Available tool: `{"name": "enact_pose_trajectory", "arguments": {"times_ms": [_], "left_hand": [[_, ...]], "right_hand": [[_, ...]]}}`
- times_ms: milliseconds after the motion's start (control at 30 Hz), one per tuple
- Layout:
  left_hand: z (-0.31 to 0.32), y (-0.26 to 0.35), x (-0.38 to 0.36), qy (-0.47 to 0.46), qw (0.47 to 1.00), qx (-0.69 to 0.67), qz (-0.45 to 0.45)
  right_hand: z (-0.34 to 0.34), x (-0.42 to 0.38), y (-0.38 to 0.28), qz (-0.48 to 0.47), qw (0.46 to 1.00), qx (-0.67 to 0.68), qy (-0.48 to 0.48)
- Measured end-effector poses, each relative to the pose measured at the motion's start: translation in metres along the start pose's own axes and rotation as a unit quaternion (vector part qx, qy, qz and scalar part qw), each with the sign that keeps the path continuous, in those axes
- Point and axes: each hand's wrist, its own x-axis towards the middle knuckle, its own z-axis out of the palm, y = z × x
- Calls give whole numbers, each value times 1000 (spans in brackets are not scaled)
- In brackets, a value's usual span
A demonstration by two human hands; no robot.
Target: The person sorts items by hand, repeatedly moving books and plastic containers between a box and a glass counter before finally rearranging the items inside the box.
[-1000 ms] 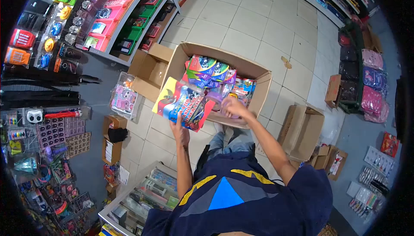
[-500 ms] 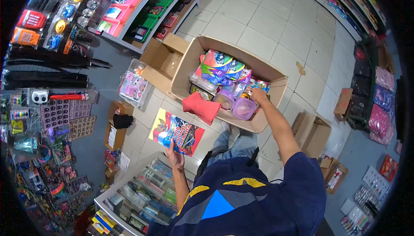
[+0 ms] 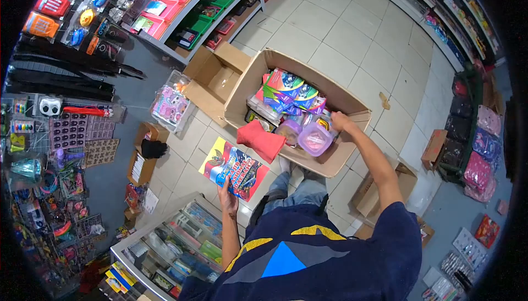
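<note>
My left hand point(image 3: 226, 195) holds a colourful book point(image 3: 234, 170) with a yellow, blue and red cover by its lower edge, to the left of my legs. Inside the large cardboard box point(image 3: 236, 95), at its right side, is my right hand point(image 3: 341, 122); its fingers are closed near the box wall, and what they hold, if anything, is too small to name. Beside it are a purple-lidded tub point(image 3: 315, 139), a second purple tub point(image 3: 289, 131) and several colourful packets point(image 3: 291, 89). A red cloth point(image 3: 260, 141) hangs over the box's near edge.
An open smaller box point(image 3: 217, 78) adjoins the large one. Left of it sits a clear container point(image 3: 170, 106). Another open box point(image 3: 379, 191) is at my right. A glass display case point(image 3: 181, 240) stands at the lower left. Shelves and hanging goods line both sides.
The view has shifted slightly. My right hand has drawn back from the contents toward the box's right wall. The purple-lidded tub shows more fully. My left hand still holds the book.
</note>
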Motion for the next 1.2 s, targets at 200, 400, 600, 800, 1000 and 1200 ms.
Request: {"name": "enact_pose_trajectory", "arguments": {"times_ms": [200, 400, 600, 800, 1000, 1200], "left_hand": [[11, 7, -4, -21, 999, -17, -41], [-3, -3, -11, -13, 999, 11, -47], [-7, -7, -31, 6, 998, 15, -62], [-23, -21, -27, 12, 997, 21, -74], [3, -23, -16, 9, 997, 33, -74], [10, -28, -10, 16, 995, 53, -89]], "right_hand": [[-24, 4, -27, 63, 963, 260, 31], [-26, 47, -109, 87, 753, 652, 5], [-9, 75, -139, 92, 716, 692, 7], [31, 32, -127, 84, 667, 740, 1], [118, -16, -96, 279, 591, 755, -44], [130, -17, -66, 410, 839, 340, 109]]}}
